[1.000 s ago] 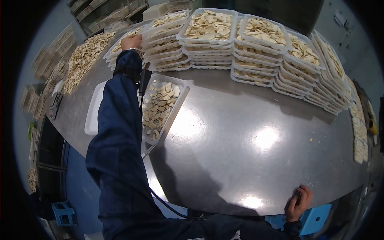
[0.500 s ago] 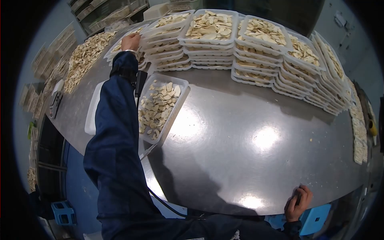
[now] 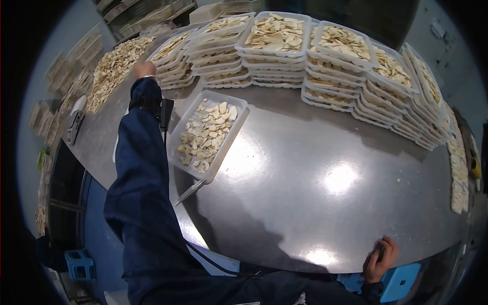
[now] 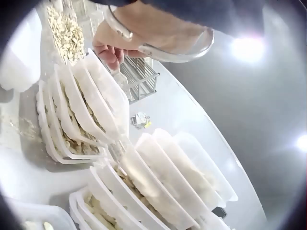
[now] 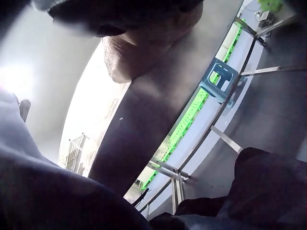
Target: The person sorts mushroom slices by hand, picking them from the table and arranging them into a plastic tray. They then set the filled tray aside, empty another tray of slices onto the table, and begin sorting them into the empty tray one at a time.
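My left hand point(image 3: 145, 69) is at the near left corner of the leftmost stack of clear plastic trays point(image 3: 173, 63), which hold pale dried slices. In the left wrist view its fingers point(image 4: 113, 56) curl close beside the top tray point(image 4: 108, 88); the thumb is hidden, and I cannot tell whether they hold anything. My right hand point(image 3: 382, 259) rests at the table's front edge with its fingers loosely bent and nothing in it. Only part of that hand point(image 5: 139, 52) shows in the right wrist view. Near the left forearm lies a tray of slices point(image 3: 208, 134).
Tall tray stacks point(image 3: 330, 76) line the back of the metal table point(image 3: 295, 168). A heap of loose slices point(image 3: 119, 66) lies at far left, with a small scale point(image 3: 76, 122) nearby. Metal tweezers point(image 3: 190, 192) lie by the near tray. A blue stool point(image 3: 80, 264) stands on the floor.
My left hand has moved off the leftmost stack's top, left and toward me, to its near corner. More of that stack and the near tray now shows. The right hand has stayed put.
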The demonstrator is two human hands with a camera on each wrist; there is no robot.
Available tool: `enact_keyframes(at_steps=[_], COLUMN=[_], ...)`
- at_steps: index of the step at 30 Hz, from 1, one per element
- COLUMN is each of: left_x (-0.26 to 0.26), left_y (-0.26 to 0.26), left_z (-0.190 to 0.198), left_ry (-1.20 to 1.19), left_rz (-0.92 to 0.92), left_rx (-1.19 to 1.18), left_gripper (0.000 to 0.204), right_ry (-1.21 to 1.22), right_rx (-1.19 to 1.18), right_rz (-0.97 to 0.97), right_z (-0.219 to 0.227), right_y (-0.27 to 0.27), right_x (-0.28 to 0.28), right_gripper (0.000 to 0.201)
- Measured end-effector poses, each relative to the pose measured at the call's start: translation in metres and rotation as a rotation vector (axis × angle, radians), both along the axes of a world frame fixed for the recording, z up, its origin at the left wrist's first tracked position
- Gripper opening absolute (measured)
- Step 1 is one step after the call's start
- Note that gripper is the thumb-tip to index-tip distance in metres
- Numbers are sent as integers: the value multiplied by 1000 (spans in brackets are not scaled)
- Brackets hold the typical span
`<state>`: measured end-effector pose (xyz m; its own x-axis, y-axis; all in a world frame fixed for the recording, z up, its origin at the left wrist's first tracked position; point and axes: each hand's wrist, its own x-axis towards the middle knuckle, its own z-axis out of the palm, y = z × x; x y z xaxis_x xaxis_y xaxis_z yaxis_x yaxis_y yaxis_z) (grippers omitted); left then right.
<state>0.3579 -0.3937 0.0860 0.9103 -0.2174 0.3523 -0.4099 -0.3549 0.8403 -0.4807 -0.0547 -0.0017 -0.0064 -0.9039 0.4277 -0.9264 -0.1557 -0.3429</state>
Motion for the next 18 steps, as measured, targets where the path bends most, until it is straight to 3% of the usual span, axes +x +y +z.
enact_keyframes(at_steps=[3, 6, 12, 18], left_x=[-7, -40, -51, -59], left_y=[18, 21, 5, -3], left_z=[-9, -10, -24, -23], left_ry=[281, 528, 523, 442], left_rz=[-204, -278, -350, -269], left_rx=[-3, -99, -236, -250], left_gripper=[30, 29, 26, 24], right_ry=[-5, -11, -2, 4], right_rx=[-1, -1, 4, 9], right_rz=[3, 3, -5, -9], right_z=[0, 0, 1, 2], right_y=[0, -1, -2, -2], right_x=[-1, -1, 1, 1], right_gripper=[24, 24, 23, 23])
